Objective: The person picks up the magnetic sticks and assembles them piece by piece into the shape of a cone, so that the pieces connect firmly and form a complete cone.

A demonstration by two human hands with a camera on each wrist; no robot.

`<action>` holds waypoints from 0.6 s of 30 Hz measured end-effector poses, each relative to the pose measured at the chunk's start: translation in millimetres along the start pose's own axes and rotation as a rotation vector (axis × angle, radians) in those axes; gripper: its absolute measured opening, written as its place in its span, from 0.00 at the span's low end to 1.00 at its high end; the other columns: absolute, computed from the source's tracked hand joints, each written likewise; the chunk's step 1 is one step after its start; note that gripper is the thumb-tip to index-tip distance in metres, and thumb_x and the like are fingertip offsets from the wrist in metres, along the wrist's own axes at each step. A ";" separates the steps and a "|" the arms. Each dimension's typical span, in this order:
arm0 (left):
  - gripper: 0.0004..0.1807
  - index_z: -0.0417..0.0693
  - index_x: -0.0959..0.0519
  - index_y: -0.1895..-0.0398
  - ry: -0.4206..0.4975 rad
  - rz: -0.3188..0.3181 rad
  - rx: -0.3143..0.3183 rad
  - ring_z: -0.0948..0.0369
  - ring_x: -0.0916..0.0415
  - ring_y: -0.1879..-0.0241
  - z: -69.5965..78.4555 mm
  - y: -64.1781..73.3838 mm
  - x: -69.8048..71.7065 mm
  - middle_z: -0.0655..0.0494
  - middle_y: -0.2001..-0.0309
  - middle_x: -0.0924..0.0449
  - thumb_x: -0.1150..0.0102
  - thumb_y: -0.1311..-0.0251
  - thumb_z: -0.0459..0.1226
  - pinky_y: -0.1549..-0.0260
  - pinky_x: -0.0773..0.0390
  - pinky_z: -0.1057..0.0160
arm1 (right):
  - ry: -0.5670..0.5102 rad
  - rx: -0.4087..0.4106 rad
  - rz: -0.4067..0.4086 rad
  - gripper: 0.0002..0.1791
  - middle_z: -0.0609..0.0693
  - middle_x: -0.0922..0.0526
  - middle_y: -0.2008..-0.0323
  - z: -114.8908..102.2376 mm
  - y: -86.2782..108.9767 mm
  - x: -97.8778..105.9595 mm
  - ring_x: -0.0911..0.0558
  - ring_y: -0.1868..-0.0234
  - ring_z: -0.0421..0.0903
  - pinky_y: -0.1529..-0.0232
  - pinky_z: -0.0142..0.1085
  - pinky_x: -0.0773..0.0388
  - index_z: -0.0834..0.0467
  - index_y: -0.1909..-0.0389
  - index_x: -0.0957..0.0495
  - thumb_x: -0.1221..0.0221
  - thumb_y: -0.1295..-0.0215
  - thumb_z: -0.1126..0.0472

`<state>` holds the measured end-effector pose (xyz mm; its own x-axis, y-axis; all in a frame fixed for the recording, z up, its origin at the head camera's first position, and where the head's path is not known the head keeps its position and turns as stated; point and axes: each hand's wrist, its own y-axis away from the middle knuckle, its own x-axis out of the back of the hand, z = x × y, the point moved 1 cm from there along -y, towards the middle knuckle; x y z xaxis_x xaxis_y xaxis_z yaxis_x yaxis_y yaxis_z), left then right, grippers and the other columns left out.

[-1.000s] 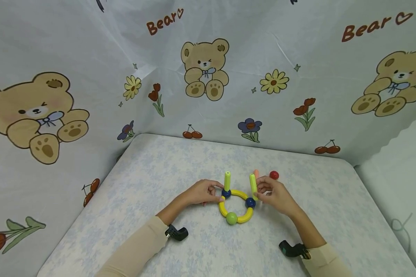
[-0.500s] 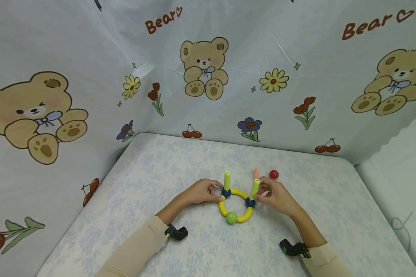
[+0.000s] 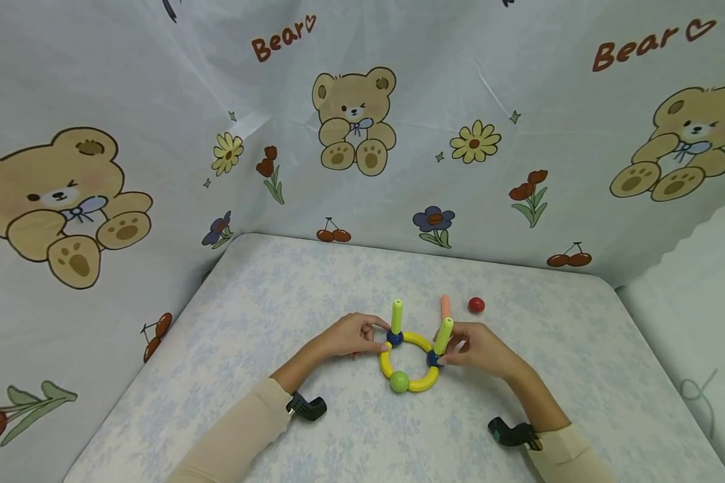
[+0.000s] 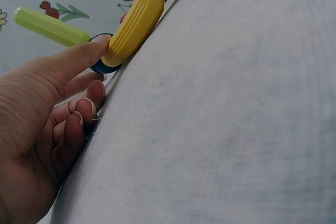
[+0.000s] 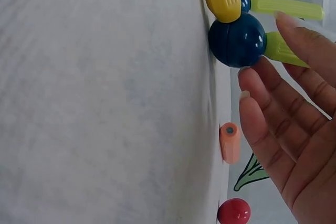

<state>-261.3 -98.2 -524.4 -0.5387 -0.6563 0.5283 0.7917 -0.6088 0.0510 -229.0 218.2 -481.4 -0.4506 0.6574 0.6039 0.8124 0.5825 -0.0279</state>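
Observation:
A ring of yellow curved magnetic rods joined by balls lies on the table. One ball is green; the left blue ball and right blue ball each carry an upright light-green rod. My left hand pinches the left blue ball where the yellow rod meets it, below the left green rod. Thumb and fingers of my right hand are around the base of the right green rod, with fingertips at the right blue ball; that rod leans slightly right.
Behind my right hand lie an orange rod and a red ball. A small reddish piece shows under my left hand. A printed bear cloth hangs behind the table.
The right green rod came down from beside the right blue ball to stand on it. My right hand then slid lower, toward the ball. My left hand kept its place.

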 end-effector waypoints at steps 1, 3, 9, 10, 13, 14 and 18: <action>0.25 0.61 0.19 0.40 0.002 0.000 -0.001 0.61 0.30 0.90 0.0 0.3 0.1 0.56 0.79 0.19 0.28 0.40 0.51 0.86 0.27 0.64 | 0.014 -0.004 -0.011 0.17 0.46 0.14 0.63 -0.4 -0.1 -0.8 0.16 0.62 0.47 0.65 0.37 0.17 0.55 0.54 0.16 0.25 0.43 0.58; 0.24 0.61 0.19 0.41 0.002 0.000 -0.003 0.61 0.30 0.90 -0.3 0.5 0.1 0.56 0.79 0.19 0.28 0.40 0.51 0.86 0.27 0.64 | 0.050 -0.009 -0.021 0.17 0.45 0.14 0.64 -0.8 -0.3 -2.3 0.16 0.63 0.46 0.66 0.36 0.18 0.55 0.55 0.15 0.24 0.44 0.57; 0.24 0.61 0.19 0.41 0.003 -0.004 -0.009 0.61 0.31 0.90 -0.5 -0.5 -0.6 0.56 0.79 0.19 0.28 0.40 0.51 0.86 0.27 0.64 | 0.073 -0.003 -0.002 0.12 0.43 0.13 0.62 0.2 1.2 -3.5 0.16 0.63 0.44 0.64 0.37 0.17 0.54 0.58 0.13 0.25 0.43 0.62; 0.24 0.60 0.19 0.41 0.004 -0.005 -0.009 0.61 0.31 0.90 -0.8 -0.6 -0.7 0.56 0.79 0.19 0.28 0.40 0.51 0.86 0.27 0.64 | 0.066 0.000 0.000 0.12 0.43 0.13 0.62 0.1 1.3 -3.6 0.16 0.63 0.44 0.64 0.37 0.17 0.55 0.58 0.13 0.25 0.43 0.62; 0.24 0.61 0.19 0.41 0.005 -0.008 -0.010 0.61 0.30 0.90 -1.5 -1.0 -1.0 0.57 0.79 0.19 0.28 0.40 0.51 0.87 0.27 0.64 | 0.059 0.009 0.003 0.11 0.42 0.12 0.61 0.0 1.4 -3.8 0.16 0.63 0.44 0.64 0.37 0.17 0.55 0.58 0.12 0.25 0.43 0.62; 0.24 0.61 0.19 0.41 0.003 -0.008 -0.009 0.61 0.30 0.90 -1.9 -1.1 -1.1 0.57 0.79 0.19 0.29 0.40 0.51 0.87 0.27 0.65 | 0.060 0.009 0.004 0.11 0.42 0.12 0.61 -0.4 1.3 -4.0 0.16 0.63 0.44 0.65 0.37 0.17 0.54 0.59 0.12 0.25 0.43 0.62; 0.24 0.61 0.19 0.41 -0.002 -0.006 -0.002 0.61 0.31 0.90 -3.4 -0.6 -1.3 0.58 0.79 0.19 0.29 0.39 0.52 0.87 0.27 0.65 | 0.075 -0.002 -0.004 0.11 0.42 0.12 0.62 -0.6 0.9 -5.5 0.16 0.65 0.44 0.65 0.35 0.18 0.53 0.60 0.12 0.25 0.44 0.59</action>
<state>-262.0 -98.5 -528.0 -0.5430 -0.6515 0.5298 0.7878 -0.6136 0.0528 -225.6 214.8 -484.3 -0.4247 0.6177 0.6619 0.8115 0.5839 -0.0243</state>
